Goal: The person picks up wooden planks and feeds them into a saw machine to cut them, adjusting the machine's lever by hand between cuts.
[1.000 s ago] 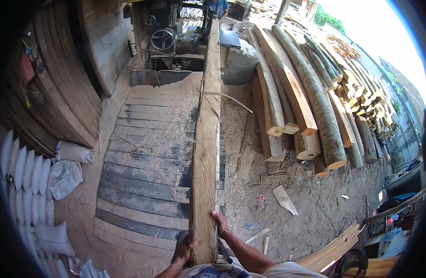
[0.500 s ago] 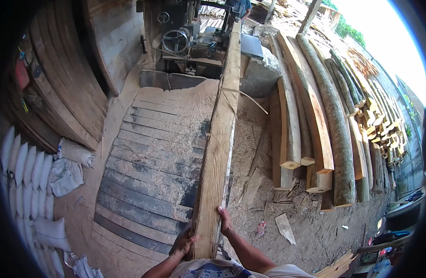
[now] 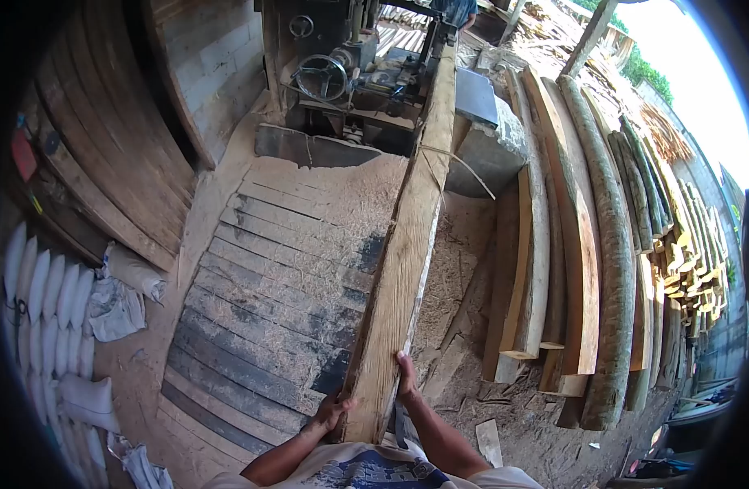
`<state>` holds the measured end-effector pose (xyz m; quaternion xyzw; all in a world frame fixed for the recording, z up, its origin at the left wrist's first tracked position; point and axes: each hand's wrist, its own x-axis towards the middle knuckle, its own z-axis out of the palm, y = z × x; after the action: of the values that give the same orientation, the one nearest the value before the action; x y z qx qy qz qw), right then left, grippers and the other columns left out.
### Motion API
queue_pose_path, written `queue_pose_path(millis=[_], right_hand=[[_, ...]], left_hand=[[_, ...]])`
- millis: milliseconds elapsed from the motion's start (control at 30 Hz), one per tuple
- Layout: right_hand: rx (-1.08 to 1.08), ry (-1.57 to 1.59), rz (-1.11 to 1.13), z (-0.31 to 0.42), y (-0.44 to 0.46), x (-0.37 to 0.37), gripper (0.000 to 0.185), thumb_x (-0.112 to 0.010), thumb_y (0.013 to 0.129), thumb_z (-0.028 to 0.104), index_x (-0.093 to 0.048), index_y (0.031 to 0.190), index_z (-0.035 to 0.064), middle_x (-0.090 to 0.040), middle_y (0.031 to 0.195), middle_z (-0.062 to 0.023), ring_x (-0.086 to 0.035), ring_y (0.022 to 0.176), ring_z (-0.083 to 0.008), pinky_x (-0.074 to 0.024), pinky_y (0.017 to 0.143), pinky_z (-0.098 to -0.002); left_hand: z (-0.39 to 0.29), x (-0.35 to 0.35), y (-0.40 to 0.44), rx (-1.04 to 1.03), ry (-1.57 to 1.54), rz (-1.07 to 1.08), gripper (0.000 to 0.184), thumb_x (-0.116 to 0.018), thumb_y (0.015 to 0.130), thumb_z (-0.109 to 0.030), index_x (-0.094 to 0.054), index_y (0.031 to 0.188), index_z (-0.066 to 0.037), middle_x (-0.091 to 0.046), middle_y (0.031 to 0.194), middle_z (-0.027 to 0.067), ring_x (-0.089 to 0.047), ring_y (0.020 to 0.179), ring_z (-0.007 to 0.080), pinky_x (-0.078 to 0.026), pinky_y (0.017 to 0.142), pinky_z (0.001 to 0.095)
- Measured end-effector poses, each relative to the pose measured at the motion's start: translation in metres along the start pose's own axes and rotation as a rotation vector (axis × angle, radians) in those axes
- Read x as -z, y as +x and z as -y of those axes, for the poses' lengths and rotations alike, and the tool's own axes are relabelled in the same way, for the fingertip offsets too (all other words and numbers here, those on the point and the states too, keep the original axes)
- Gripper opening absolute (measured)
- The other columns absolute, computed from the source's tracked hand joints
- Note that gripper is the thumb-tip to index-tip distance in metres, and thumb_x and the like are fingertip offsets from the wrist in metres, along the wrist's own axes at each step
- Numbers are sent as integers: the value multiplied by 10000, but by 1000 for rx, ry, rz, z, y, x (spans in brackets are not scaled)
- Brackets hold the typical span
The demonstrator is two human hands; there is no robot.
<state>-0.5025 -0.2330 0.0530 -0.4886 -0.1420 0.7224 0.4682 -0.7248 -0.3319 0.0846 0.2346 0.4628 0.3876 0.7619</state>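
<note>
A long squared wooden beam (image 3: 403, 277) runs from close to my body up to the sawing machine (image 3: 366, 98) at the top. My left hand (image 3: 332, 412) is closed on the left edge of its near end. On the opposite edge, a little farther along, my right hand (image 3: 407, 376) grips with the thumb on the top face. A thin strip (image 3: 464, 167), perhaps cord or bark, crosses the beam near the machine and sticks out to the right. The fingers beneath the beam are hidden.
Squared timbers and a round log (image 3: 611, 269) lie to the right. Wooden floor slats (image 3: 268, 306) are strewn with sawdust. Filled white sacks (image 3: 44, 301) are stacked left, below leaning boards (image 3: 114, 147). Another person (image 3: 456, 12) stands beyond the machine.
The view has shifted, with the machine and beam farther right and the right-hand timbers lower and larger. Both hands keep their hold on the beam.
</note>
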Motion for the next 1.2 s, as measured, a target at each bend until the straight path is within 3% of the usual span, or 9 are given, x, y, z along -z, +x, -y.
queue_pose_path(millis=[100,200,300,433,600,700,1000,1100,1200], right_hand=[[73,-60,-68,31,49,-2,665,-611,896,549,-537,1333,54,-633,1238,-126,-613,1134,-261,-475,1015,-415],[19,-50,50,68,99,3,793,-571,944,461,-277,1580,90,-468,1482,-128,-473,1327,-256,-347,1131,-385],[60,-69,66,92,162,13,791,-562,945,471,-289,1574,77,-465,1485,-122,-458,1338,-253,-331,1140,-382],[107,-94,-2,150,222,-1,778,-606,893,573,-445,1441,45,-605,1309,-151,-595,1181,-291,-459,1040,-437],[85,-61,-12,203,298,-1,780,-606,897,569,-445,1443,37,-595,1337,-160,-593,1191,-301,-455,1053,-443],[38,-27,14,245,337,-15,801,-605,896,579,-432,1462,39,-579,1368,-169,-589,1212,-314,-446,1075,-443],[-27,18,25,372,499,-30,817,-594,896,585,-413,1482,45,-568,1386,-187,-574,1237,-344,-439,1090,-472],[-52,92,86,409,552,-32,819,-592,897,576,-406,1490,43,-564,1395,-191,-573,1243,-342,-433,1098,-469],[-23,23,2,456,589,-47,836,-599,890,592,-414,1493,45,-564,1401,-191,-572,1246,-330,-425,1109,-454]], left_hand=[[-33,-13,47,14,19,-4,935,-807,786,-416,-389,1507,6,-562,1386,139,-537,1264,240,-425,1076,365],[-72,-30,91,40,41,-33,929,-809,789,-414,-393,1506,4,-566,1380,133,-541,1256,235,-427,1071,360],[-91,-34,152,1,50,-46,936,-808,786,-427,-393,1506,4,-566,1380,132,-535,1262,232,-423,1073,355],[-137,-56,220,-55,68,-5,901,-758,799,-473,-425,1496,-9,-566,1391,127,-527,1270,225,-398,1089,354],[-242,-104,279,-5,178,-60,840,-717,814,-543,-509,1438,-21,-613,1336,128,-565,1213,226,-412,1059,344],[-262,-98,334,15,236,-15,894,-797,789,-488,-469,1457,7,-615,1294,99,-568,1187,201,-428,1052,341],[-310,-107,531,-105,299,-46,891,-746,785,-593,-527,1413,0,-639,1318,171,-606,1189,242,-449,1030,354],[-351,-126,580,-85,323,-67,886,-744,787,-587,-527,1408,7,-653,1278,157,-605,1173,234,-446,1031,354],[-370,-133,635,-142,261,-27,873,-741,797,-577,-528,1400,17,-662,1233,135,-605,1147,229,-445,1026,350]])
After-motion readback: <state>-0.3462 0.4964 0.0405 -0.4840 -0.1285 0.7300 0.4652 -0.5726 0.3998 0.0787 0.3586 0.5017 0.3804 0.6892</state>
